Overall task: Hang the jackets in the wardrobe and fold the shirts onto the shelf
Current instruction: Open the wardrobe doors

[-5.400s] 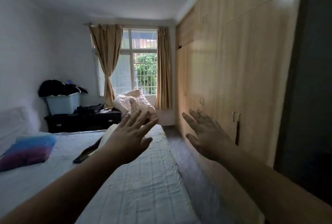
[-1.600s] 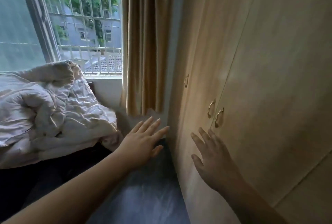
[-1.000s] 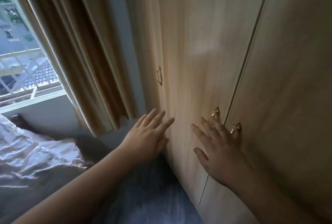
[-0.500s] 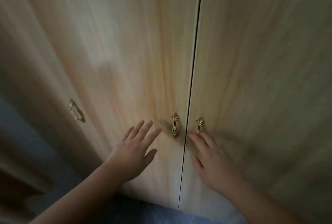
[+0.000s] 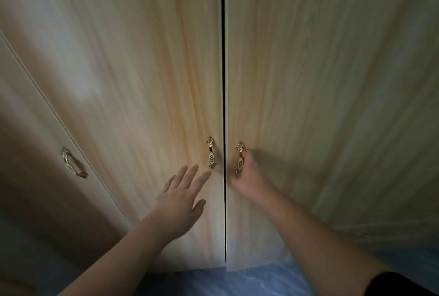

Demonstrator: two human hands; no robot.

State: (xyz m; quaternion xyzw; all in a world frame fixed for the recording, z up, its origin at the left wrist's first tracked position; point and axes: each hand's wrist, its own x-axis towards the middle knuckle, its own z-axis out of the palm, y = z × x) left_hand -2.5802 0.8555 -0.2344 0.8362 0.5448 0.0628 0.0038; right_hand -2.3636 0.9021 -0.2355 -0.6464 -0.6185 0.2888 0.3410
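Your right hand (image 5: 248, 177) is curled round the right door handle (image 5: 240, 162), fingers hooked behind the brass bar from its right side, so only the upper finial and the pale oval plate show clear of the knuckles. Your left hand (image 5: 181, 197) holds nothing: fingers straight and slightly spread, pointing up and to the right, the forefinger tip just short of the lower end of the left door handle (image 5: 211, 156); whether the palm touches the wood cannot be told. Both handles stand upright, long axis vertical, one either side of the dark seam (image 5: 223, 105) where the two leaves meet. The left door (image 5: 142, 70) and the right door (image 5: 332, 70) of the wardrobe are closed, seam narrow and even from top to bottom edge, filling nearly the whole view directly ahead of you. Further left, a third door (image 5: 28, 153) carries its own handle (image 5: 73, 162), tilted in this wide-angle view. Below the door edges lies blue marbled floor (image 5: 249, 282). A dark sleeve (image 5: 401, 284) shows at your right arm's lower corner
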